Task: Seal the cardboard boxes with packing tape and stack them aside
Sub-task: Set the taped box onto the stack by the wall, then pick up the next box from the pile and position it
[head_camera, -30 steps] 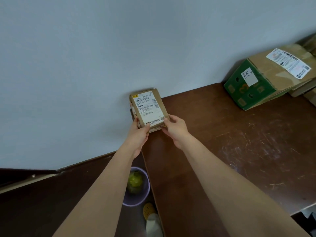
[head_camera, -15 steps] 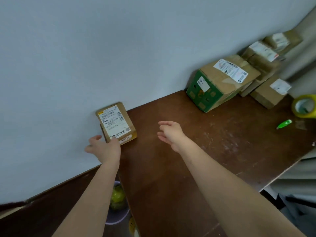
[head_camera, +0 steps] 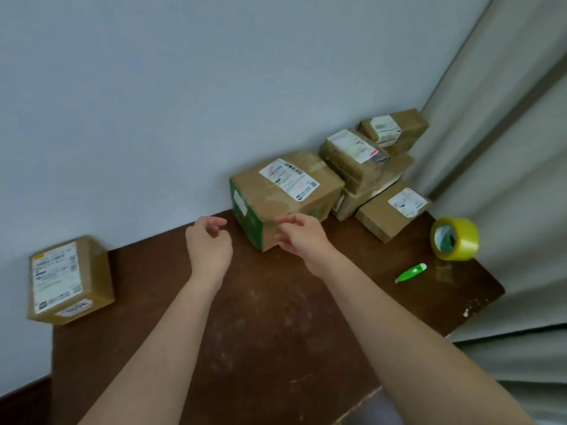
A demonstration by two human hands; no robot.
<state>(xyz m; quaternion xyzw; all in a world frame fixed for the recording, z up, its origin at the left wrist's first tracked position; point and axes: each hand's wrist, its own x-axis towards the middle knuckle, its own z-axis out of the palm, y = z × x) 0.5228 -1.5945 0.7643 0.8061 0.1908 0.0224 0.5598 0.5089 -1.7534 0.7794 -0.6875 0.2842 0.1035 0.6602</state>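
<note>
A small taped cardboard box (head_camera: 70, 279) with a white label lies at the table's far left corner against the wall. A bigger brown box with green sides (head_camera: 285, 200) stands at the back of the table. My left hand (head_camera: 208, 243) hovers just left of it, fingers loosely curled, holding nothing. My right hand (head_camera: 302, 237) reaches its near corner with relaxed fingers; whether it touches is unclear. A roll of yellow packing tape (head_camera: 455, 239) stands on edge at the right, with a green box cutter (head_camera: 411, 273) in front of it.
Several labelled cardboard boxes (head_camera: 362, 161) are piled in the back right corner against the wall and a grey curtain (head_camera: 506, 148). The dark brown table (head_camera: 276, 317) is scratched, with its edges at left and near right.
Both hands let go of the small box at the left and moved right toward the green-sided box. The view swung right, bringing the box pile, tape and cutter into sight.
</note>
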